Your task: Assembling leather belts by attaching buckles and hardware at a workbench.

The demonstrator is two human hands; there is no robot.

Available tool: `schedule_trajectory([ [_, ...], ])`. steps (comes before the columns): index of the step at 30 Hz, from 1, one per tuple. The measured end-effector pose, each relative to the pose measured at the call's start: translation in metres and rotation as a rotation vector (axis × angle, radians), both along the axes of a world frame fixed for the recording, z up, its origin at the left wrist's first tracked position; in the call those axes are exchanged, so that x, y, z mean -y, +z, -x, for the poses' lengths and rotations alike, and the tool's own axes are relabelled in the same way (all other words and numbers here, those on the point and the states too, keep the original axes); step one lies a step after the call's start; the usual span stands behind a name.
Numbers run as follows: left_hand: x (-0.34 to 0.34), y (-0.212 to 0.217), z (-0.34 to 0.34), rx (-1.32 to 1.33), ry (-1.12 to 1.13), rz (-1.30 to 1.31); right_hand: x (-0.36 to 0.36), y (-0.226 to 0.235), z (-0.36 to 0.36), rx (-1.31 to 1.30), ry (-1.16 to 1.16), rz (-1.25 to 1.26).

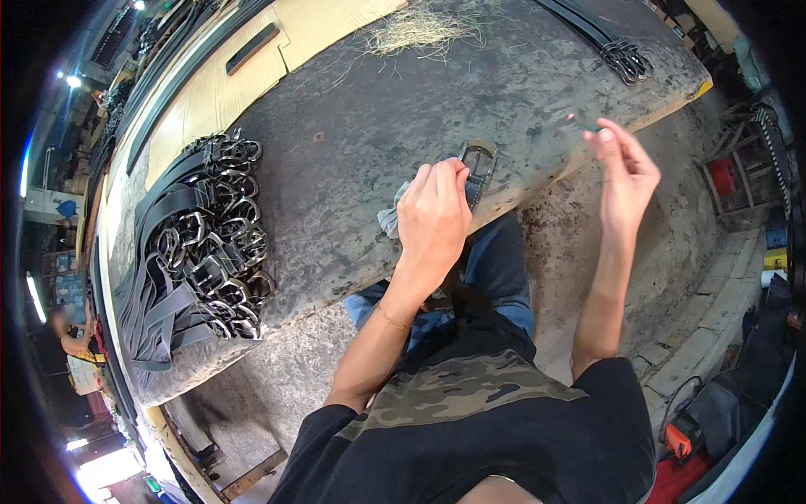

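Over the near edge of the dark worktable, my left hand [432, 210] is closed in a fist on a metal belt buckle [479, 165], whose frame sticks out past the fingers. Whether a strap is attached is hidden under the hand. A bit of grey cloth [389, 220] shows at the left side of that hand. Off to the right, past the table edge, my right hand [625, 172] is raised, thumb and forefinger pinched on a thin, dark green stick [589, 127]. Its pinkish tip points toward the table; motion blurs its exact kind.
A heap of dark belts with metal buckles [222, 244] covers the table's left side. Farther off lie cardboard [218, 101], a black block [252, 49], loose straw-coloured threads [424, 32] and a bundle of belts [617, 55]. A wooden stool [735, 181] stands at right.
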State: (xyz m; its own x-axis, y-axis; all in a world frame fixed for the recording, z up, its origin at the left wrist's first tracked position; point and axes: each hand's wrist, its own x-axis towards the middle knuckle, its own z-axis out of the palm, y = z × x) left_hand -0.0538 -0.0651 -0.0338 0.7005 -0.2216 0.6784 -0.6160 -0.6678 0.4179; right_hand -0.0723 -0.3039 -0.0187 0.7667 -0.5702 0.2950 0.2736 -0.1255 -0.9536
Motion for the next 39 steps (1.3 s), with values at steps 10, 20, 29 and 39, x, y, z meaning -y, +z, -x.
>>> schedule_trajectory([
  [10, -0.001, -0.001, 0.0, -0.021, 0.003, -0.005, 0.07, 0.066, -0.035, -0.274, 0.246, 0.859],
  [20, -0.001, -0.002, -0.001, 0.007, 0.009, -0.017, 0.087, 0.06, -0.077, -0.551, 0.48, 1.367],
  [29, -0.001, -0.001, 0.001, -0.01, 0.012, -0.002, 0.08, 0.066, -0.082, -0.673, 0.529, 1.379],
  [39, -0.001, -0.003, 0.0, -0.017, 0.011, -0.03, 0.087, 0.063, -0.083, -0.552, 0.532, 1.375],
])
